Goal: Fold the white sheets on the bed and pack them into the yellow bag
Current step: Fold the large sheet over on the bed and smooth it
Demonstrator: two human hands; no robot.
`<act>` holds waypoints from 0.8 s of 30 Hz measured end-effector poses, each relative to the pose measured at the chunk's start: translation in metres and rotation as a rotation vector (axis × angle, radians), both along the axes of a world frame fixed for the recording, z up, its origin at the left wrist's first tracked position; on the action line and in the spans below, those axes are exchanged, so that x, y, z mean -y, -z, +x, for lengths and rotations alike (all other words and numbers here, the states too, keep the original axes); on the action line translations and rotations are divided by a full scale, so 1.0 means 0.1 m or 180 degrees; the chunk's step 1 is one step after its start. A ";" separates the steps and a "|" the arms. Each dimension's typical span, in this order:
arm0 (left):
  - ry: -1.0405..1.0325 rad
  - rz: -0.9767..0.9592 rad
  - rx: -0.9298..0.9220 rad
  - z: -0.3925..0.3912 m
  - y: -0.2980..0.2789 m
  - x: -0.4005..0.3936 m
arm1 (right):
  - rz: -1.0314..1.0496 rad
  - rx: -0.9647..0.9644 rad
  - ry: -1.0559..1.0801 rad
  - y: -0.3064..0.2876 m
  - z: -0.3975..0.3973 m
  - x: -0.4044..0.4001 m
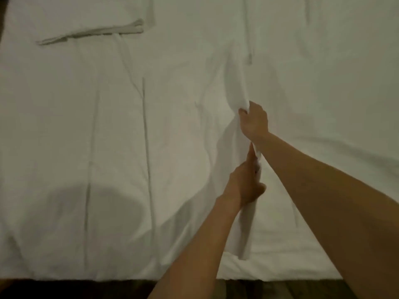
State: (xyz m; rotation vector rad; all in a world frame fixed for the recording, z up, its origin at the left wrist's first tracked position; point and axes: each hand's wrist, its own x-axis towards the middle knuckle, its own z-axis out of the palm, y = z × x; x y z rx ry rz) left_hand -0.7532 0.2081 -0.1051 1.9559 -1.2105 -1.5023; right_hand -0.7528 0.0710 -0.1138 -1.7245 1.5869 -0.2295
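Two bare hands gripped one raised fold of a white sheet [234, 87] spread across the bed [323, 72]. The right hand [254, 121], farther from the camera, clenched the fabric ridge near its middle, while the left hand [244, 184], nearer, pinched the same ridge just below it. A second, folded sheet [90, 32] lay flat toward the bed's far left, well apart from both hands. Dark flooring [75, 288] edged the bed.

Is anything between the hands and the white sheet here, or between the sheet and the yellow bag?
Nothing blocks the hands: the right hand and left hand already grip the white sheet. The yellow bag is out of view, so that path cannot be judged.
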 end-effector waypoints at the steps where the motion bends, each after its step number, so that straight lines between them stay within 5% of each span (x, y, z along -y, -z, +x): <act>1: 0.0046 -0.0010 0.0053 -0.10 0.06 0.02 | 0.0062 -0.0012 0.0036 0.05 -0.11 0.02; 4: 0.0247 0.0152 0.0217 -0.36 0.32 -0.02 | 0.0493 -0.0109 -0.0075 0.19 -0.38 0.04; 8: 0.0587 0.1116 -0.0405 -0.53 0.55 -0.29 | 0.1216 -0.0528 -0.0192 0.39 -0.73 -0.03; 12: -0.0251 0.1026 -0.0788 -0.36 0.59 -0.55 | 0.1689 -0.0458 0.0074 0.51 -1.01 -0.22; 16: -0.1337 0.0600 0.0168 0.31 0.59 -0.63 | 0.1925 -0.0393 0.0139 0.50 -1.10 -0.31; 20: -0.1923 0.0312 0.1886 0.97 0.51 -0.75 | 0.1928 -0.0567 -0.0133 0.51 -1.21 -0.39; 24: -0.2403 0.1393 0.1662 1.39 0.54 -1.03 | 0.1825 -0.0546 -0.0184 0.50 -1.29 -0.52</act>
